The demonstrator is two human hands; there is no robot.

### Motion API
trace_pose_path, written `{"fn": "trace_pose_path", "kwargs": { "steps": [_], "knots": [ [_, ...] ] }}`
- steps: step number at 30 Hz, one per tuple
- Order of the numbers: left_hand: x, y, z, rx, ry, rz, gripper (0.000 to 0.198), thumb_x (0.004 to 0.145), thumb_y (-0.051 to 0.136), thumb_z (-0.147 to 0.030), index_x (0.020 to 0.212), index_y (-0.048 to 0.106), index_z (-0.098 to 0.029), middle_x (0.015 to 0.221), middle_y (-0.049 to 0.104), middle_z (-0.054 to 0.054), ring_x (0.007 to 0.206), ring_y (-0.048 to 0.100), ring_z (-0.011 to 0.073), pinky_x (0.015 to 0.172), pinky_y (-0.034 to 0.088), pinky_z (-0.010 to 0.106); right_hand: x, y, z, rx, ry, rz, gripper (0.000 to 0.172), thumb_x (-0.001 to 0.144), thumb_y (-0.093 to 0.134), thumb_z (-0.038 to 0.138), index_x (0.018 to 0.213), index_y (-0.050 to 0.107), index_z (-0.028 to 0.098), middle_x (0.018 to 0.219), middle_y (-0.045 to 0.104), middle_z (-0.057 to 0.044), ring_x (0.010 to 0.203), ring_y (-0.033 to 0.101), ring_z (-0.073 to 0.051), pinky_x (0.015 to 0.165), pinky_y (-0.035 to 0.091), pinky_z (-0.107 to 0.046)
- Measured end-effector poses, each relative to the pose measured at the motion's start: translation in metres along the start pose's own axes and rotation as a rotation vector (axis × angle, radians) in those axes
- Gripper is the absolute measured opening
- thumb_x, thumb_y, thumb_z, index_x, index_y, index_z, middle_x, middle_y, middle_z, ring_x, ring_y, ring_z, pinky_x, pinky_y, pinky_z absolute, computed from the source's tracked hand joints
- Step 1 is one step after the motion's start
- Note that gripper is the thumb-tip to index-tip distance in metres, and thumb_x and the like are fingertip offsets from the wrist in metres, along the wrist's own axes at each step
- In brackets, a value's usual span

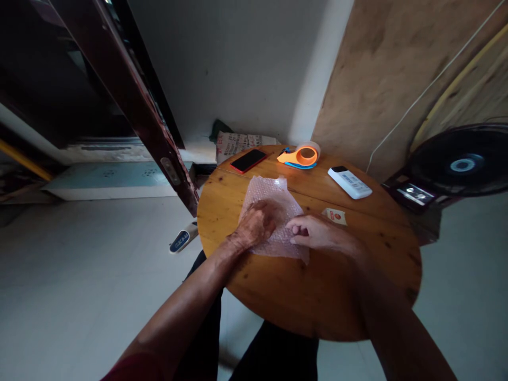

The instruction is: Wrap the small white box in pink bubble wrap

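A pinkish sheet of bubble wrap [291, 203] lies on the round wooden table [301, 299]. My left hand [257, 222] rests on the middle of the sheet, palm down, its fingers bent and partly smeared by motion. Whether anything lies under that hand is hidden. From the right, my right hand [313, 230] reaches over the sheet's edge with its fingers curved and a gap between thumb and forefinger. Its fingertips are at the wrap, and I see nothing held between them.
Along the table's far side are a red-edged phone [248, 161], an orange tape dispenser [299, 156] and a white device [349, 182]. A small printed card [335, 216] lies near my right wrist. A fan [462, 164] stands right; a slipper [182, 239] is on the floor.
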State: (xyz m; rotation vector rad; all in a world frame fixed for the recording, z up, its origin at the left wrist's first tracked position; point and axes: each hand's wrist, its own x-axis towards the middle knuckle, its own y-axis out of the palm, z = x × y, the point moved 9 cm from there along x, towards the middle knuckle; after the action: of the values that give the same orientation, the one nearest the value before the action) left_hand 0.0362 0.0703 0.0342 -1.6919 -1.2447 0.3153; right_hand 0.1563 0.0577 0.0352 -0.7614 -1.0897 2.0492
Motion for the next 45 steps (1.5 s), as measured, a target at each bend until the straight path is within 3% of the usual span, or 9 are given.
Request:
{"fn": "trace_pose_path", "kwargs": {
  "steps": [5, 18, 22, 27, 33, 45],
  "knots": [
    [-0.001, 0.000, -0.004, 0.012, 0.051, -0.007, 0.028, 0.084, 0.054, -0.017, 0.110, 0.063, -0.019, 0.115, 0.064, 0.007, 0.110, 0.058, 0.0232, 0.101, 0.046, 0.040, -0.001, 0.007, 0.001, 0.124, -0.010, 0.056, 0.028, 0.078, 0.064, 0.029, 0.105, 0.070, 0.023, 0.094, 0.073, -0.003, 0.082, 0.065, -0.018, 0.070, 0.047, -0.027],
    [-0.001, 0.004, -0.006, 0.034, 0.097, -0.008, 0.029, 0.085, 0.058, -0.026, 0.112, 0.062, -0.016, 0.121, 0.063, 0.009, 0.118, 0.055, 0.0239, 0.106, 0.042, 0.038, -0.006, 0.004, 0.017, 0.234, -0.018, 0.103, 0.030, 0.078, 0.060, 0.024, 0.106, 0.068, 0.023, 0.095, 0.072, -0.002, 0.083, 0.065, -0.017, 0.071, 0.049, -0.027],
    [-0.001, 0.010, -0.003, 0.063, 0.101, 0.022, 0.040, 0.083, 0.062, -0.034, 0.119, 0.058, -0.018, 0.130, 0.058, 0.010, 0.125, 0.050, 0.0260, 0.108, 0.039, 0.042, -0.002, -0.005, 0.010, 0.165, -0.010, -0.020, 0.024, 0.083, 0.057, 0.027, 0.103, 0.068, 0.024, 0.090, 0.073, -0.002, 0.079, 0.065, -0.017, 0.069, 0.046, -0.028],
    [-0.003, 0.014, -0.005, 0.066, 0.132, 0.050, 0.046, 0.082, 0.063, -0.035, 0.123, 0.056, -0.017, 0.132, 0.055, 0.013, 0.128, 0.046, 0.0287, 0.110, 0.036, 0.046, -0.004, -0.022, -0.013, -0.087, 0.129, -0.175, 0.024, 0.082, 0.058, 0.029, 0.105, 0.066, 0.028, 0.088, 0.073, -0.002, 0.076, 0.064, -0.019, 0.060, 0.037, -0.027],
    [-0.003, 0.012, -0.006, 0.067, 0.128, 0.043, 0.043, 0.082, 0.062, -0.031, 0.122, 0.056, -0.015, 0.132, 0.054, 0.013, 0.128, 0.046, 0.0289, 0.110, 0.036, 0.045, 0.000, -0.013, -0.017, -0.262, 0.136, -0.068, 0.007, 0.080, 0.061, 0.029, 0.084, 0.062, 0.024, 0.078, 0.068, -0.001, 0.068, 0.059, -0.017, 0.053, 0.022, -0.028],
    [-0.003, 0.011, -0.007, 0.062, 0.122, 0.041, 0.038, 0.081, 0.062, -0.028, 0.118, 0.058, -0.019, 0.132, 0.055, 0.011, 0.127, 0.048, 0.0262, 0.109, 0.037, 0.044, 0.002, -0.011, -0.006, -0.252, 0.128, -0.055, 0.010, 0.080, 0.059, 0.027, 0.073, 0.057, 0.021, 0.074, 0.065, 0.000, 0.063, 0.052, -0.013, 0.053, 0.019, -0.028]
  ]
}}
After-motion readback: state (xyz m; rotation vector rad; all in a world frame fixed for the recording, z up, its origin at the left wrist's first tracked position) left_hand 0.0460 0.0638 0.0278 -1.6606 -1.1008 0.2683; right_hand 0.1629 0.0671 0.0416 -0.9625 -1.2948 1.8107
